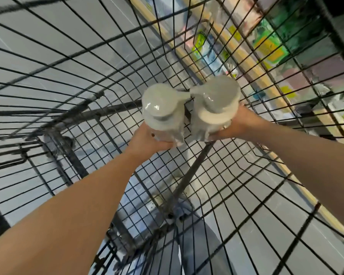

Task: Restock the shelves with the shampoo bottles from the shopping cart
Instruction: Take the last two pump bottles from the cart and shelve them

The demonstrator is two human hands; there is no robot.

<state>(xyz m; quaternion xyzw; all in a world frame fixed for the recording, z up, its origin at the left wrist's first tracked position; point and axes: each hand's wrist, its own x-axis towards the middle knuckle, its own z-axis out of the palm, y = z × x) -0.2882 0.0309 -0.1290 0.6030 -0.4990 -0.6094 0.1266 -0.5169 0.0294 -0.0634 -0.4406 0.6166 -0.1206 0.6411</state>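
Observation:
I look straight down into a black wire shopping cart [72,82]. Two white pump-top shampoo bottles stand upright side by side inside it, seen from above, their pump heads nearly touching. My left hand [149,140] grips the left shampoo bottle [161,114] low on its body. My right hand [233,126] grips the right shampoo bottle [214,104] from its right side. Both bottles' lower parts are hidden by the pump tops and my fingers.
The cart's wire walls rise on all sides of my arms. A store shelf [252,64] with a wooden edge and colourful packaged goods runs along the right, beyond the cart wall. Grey floor tiles [48,46] show through the mesh.

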